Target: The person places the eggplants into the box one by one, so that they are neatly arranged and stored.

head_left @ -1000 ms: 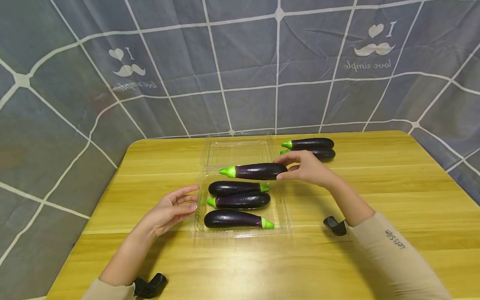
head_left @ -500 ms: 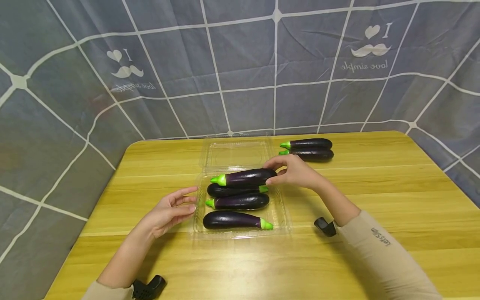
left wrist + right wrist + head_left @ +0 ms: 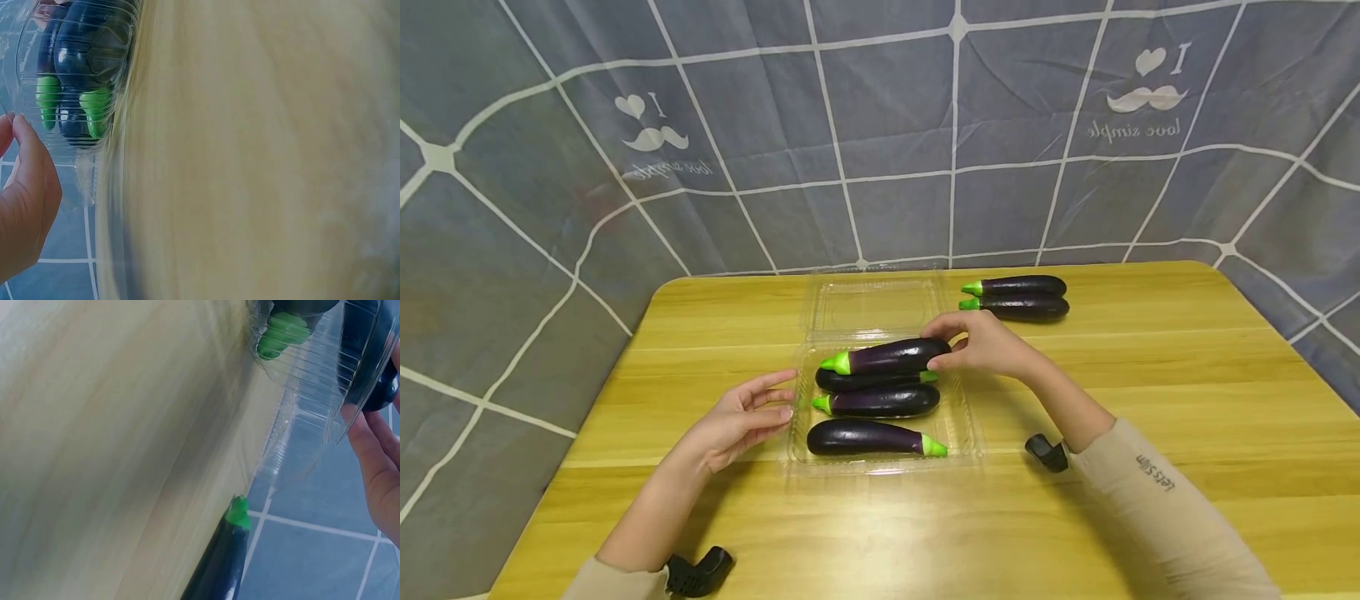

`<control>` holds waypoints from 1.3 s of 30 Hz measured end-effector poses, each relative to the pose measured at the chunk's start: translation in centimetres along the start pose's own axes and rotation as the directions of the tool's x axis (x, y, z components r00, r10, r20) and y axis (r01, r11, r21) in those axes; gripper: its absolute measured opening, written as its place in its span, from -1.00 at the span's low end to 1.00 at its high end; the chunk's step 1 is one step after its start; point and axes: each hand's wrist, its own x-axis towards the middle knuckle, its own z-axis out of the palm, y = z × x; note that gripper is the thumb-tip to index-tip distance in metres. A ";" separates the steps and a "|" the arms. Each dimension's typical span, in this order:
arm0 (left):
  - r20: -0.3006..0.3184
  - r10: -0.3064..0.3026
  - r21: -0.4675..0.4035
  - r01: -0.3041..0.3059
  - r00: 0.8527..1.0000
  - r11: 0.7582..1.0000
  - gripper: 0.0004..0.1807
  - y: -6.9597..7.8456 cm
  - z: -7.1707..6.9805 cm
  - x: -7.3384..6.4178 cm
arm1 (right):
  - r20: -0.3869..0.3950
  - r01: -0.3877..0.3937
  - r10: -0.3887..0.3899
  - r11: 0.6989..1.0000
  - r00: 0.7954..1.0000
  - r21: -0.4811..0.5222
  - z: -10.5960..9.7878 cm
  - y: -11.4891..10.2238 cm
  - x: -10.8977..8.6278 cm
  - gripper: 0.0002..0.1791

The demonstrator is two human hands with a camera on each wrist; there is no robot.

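Since one second earlier, the held eggplant [image 3: 897,357] is lying farther left and nearer the person, over the far part of the clear container [image 3: 961,433]; the right hand [image 3: 983,345] is moving with it.

Right hand: thumb and fingers are pinching the blunt end, parted only by the fruit's thickness. Green stem is pointing toward the container's left side. This eggplant is overlapping the far eggplant [image 3: 846,382]; whether it is bearing on it, cannot tell.

Left hand [image 3: 741,427]: fingers are staying loosely spread at the container's left rim, tips touching or just beside it; no firm grip showing.

Inside the container, a middle eggplant [image 3: 886,402] and a near eggplant [image 3: 865,437] are lying crosswise, stems pointing opposite ways. Transparent lid [image 3: 880,308] is lying open behind the container. Two more eggplants [image 3: 1022,309] are resting side by side on the table [image 3: 1150,367], beyond the container to its right.
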 end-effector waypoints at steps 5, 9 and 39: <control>0.002 -0.001 -0.001 0.001 1.000 1.000 -0.31 0.1 0.0 -0.1 | -0.004 0.060 -0.060 0.998 0.998 0.002 0.1 0.1 -0.1 -0.57; 0.001 0.005 0.001 -0.005 1.000 1.000 -0.31 0.0 0.0 0.0 | -0.015 0.056 -0.056 0.998 0.998 -0.001 0.2 0.0 -0.1 -0.58; 0.002 0.007 0.021 -0.008 1.000 1.000 -0.31 -0.1 0.0 0.0 | -0.027 0.019 -0.020 0.999 0.999 -0.051 0.7 -0.1 0.1 -0.64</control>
